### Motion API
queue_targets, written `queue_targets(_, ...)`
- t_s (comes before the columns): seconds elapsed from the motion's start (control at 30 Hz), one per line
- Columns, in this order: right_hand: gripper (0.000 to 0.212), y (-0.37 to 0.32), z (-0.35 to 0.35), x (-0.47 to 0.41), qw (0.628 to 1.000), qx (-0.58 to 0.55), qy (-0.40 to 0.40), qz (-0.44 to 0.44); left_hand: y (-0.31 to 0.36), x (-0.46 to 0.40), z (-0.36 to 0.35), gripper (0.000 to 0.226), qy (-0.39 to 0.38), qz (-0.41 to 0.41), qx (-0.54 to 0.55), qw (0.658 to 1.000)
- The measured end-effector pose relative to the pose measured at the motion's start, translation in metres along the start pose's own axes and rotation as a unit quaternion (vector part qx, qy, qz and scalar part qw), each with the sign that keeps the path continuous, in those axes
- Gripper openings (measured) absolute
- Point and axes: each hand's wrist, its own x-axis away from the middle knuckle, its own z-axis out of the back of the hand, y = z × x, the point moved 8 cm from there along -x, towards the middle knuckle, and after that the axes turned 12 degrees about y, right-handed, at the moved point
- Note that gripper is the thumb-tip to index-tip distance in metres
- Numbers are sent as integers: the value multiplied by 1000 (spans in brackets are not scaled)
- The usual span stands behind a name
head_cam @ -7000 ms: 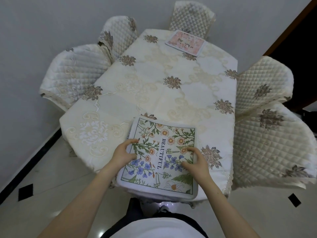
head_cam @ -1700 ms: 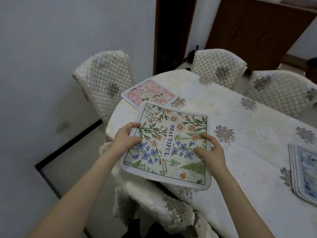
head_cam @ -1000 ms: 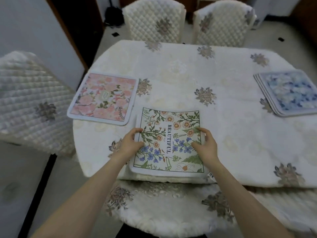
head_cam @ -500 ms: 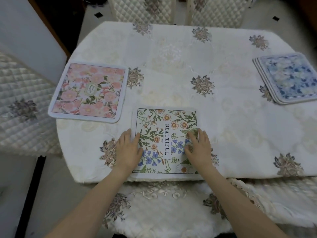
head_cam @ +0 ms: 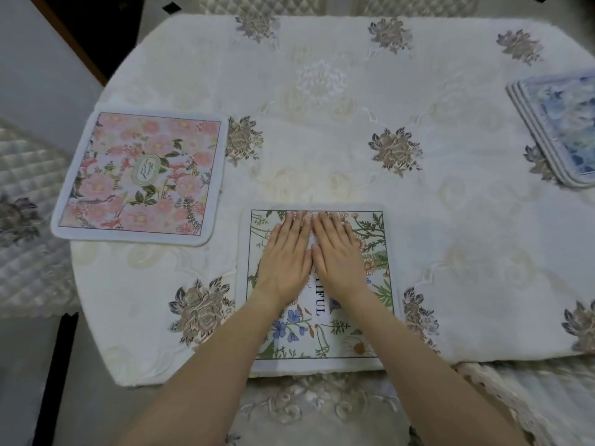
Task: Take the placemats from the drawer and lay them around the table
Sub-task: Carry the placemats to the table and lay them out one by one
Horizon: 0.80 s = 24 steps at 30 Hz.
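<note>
The wildflower placemat (head_cam: 318, 288) is being pressed flat on the table (head_cam: 322, 140) by both hands; its near edge is lying right along the table's near edge, and its side edges are running roughly square to that edge. The left hand (head_cam: 285, 252) and the right hand (head_cam: 338, 252) are being laid side by side on the mat's upper middle, palms down; the fingers (head_cam: 297, 220) are being held straight and close together, clamped on nothing, with the fingertips reaching almost to the mat's far edge. Bare cloth is being left open to the right of the mat and across the table's middle. The mat is being shown as a pale square with rounded corners, a thin dark frame line, orange daisies, blue flowers and green fern sprays; black letters "IFUL" are being left uncovered below the hands. A pink floral placemat (head_cam: 141, 177) is lying to the left, near but apart, close to the rounded left edge. A stack of blue placemats (head_cam: 560, 123) is being cut off by the right border, well apart.
</note>
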Motion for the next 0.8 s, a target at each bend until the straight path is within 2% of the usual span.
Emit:
queue_targets(0.13,58,16,3,2,999,26,-17,19,-6,1,-2,62,19,0,27,999)
queue_targets(0.27,59,52,18,9,999,30,-28,-19,-33,12,4,64,11,31,39,999)
queue_targets(0.43,60,73,28,13,999,32,-15,-25,-60,26,11,63,9,40,39,998)
queue_targets(0.67,60,69,33,14,998,49,-25,-31,-59,27,16,65,-2,42,21,999)
queue_targets(0.8,58,19,41,36,999,6,-7,-52,-16,46,32,62,13,11,59,998)
